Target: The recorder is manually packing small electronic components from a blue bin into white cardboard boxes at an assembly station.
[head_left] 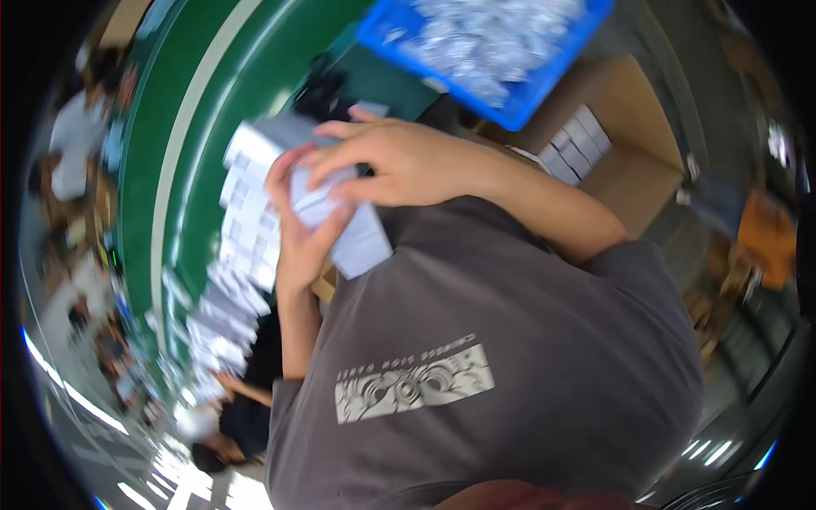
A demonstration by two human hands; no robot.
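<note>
Far left — row of small white cardboard cartons point(242, 255) running down green conveyor belt point(161, 170), blurred. My left hand point(297, 229) wraps small white folded-card box point(340, 225) from below, thumb and fingers closed on its side. My right hand point(399, 161) presses over its top, fingertips curled on upper flap. Box sits at chest, between both palms. Feels light, I judge — thin card, crushes easily, so hold by edges, not faces. Right: blue plastic crate point(518, 102) of silvery packets, brown cardboard carton point(633, 161) beyond.
</note>
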